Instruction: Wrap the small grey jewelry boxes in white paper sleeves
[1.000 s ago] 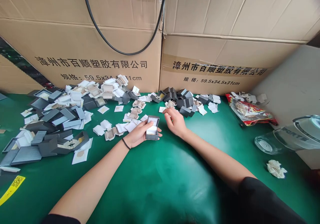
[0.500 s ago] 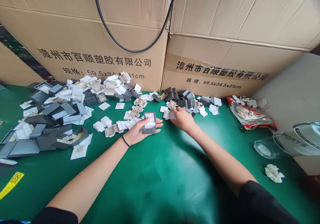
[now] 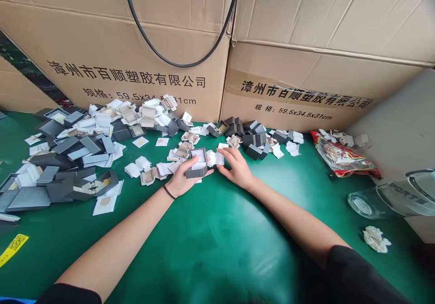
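Left hand (image 3: 183, 180) is gripping an open dark box (image 3: 197, 172), right hand (image 3: 237, 169) is pinching a white insert (image 3: 215, 159) beside it
Over the green table (image 3: 204, 236), the box is probably handling light and stiff, suiting a grip on its outer walls; the insert is looking creasable; loose white pieces (image 3: 164, 169) and dark boxes (image 3: 254, 140) are crowding the space behind

A small grey box (image 3: 196, 173) is held open in the left hand (image 3: 183, 179); just right of it, a white insert (image 3: 215, 159) is pinched by the right hand (image 3: 238, 171). Grey boxes (image 3: 91, 145) (untidily heaped) are piled left.
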`<state>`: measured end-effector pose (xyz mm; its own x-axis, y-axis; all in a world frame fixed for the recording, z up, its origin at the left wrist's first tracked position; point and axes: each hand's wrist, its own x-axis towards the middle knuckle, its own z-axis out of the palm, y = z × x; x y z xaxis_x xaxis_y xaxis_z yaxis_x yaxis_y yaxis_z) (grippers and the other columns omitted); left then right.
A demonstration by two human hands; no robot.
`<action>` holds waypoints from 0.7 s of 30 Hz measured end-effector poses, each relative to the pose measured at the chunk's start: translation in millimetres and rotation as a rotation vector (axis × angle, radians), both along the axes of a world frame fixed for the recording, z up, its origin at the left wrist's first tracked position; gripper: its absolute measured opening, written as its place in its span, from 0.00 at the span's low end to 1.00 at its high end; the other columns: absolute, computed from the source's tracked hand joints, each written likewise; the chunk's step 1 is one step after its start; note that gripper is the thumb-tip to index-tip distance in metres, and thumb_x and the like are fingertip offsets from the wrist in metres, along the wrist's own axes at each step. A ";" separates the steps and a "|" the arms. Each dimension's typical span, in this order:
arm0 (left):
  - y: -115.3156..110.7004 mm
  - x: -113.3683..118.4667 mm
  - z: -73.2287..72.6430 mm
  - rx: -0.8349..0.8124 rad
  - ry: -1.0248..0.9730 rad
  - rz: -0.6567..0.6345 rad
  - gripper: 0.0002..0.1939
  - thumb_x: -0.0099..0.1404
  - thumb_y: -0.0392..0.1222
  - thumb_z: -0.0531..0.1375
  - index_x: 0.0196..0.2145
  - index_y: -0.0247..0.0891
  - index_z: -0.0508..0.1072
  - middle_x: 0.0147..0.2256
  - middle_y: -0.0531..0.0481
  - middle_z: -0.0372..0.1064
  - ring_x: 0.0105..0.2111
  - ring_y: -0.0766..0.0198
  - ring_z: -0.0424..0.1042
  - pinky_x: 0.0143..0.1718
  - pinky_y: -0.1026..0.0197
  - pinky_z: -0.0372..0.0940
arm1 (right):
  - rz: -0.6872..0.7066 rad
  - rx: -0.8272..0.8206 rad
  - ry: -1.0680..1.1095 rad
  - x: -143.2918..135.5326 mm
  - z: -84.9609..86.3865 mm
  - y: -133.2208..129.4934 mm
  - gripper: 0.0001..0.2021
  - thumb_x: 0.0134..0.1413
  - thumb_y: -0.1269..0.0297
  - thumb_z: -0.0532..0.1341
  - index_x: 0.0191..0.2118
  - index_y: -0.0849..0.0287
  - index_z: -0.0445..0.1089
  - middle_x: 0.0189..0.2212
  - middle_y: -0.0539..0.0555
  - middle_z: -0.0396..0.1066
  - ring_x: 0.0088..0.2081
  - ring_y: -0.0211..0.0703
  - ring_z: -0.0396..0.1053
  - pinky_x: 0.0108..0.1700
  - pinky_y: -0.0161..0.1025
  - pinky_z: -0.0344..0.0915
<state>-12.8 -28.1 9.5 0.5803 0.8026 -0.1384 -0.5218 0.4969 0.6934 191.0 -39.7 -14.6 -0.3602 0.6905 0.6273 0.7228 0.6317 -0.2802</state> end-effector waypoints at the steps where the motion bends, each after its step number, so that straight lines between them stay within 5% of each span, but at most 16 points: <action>1: 0.1 -0.1 0.8 -0.009 -0.008 0.002 0.12 0.64 0.41 0.52 0.42 0.38 0.72 0.44 0.48 0.71 0.55 0.54 0.60 0.57 0.40 0.52 | -0.004 -0.006 0.014 0.3 0.1 -0.4 0.23 0.57 0.62 0.54 0.58 0.56 0.53 0.48 0.60 0.62 0.49 0.49 0.60 0.50 0.48 0.62; 21: -0.3 1.3 1.4 -0.026 -0.028 -0.056 0.12 0.65 0.39 0.52 0.43 0.37 0.71 0.39 0.47 0.72 0.48 0.57 0.67 0.56 0.44 0.53 | 0.114 -0.108 0.062 -0.9 -2.1 -3.2 0.23 0.57 0.56 0.56 0.57 0.54 0.54 0.48 0.58 0.63 0.51 0.46 0.61 0.52 0.46 0.63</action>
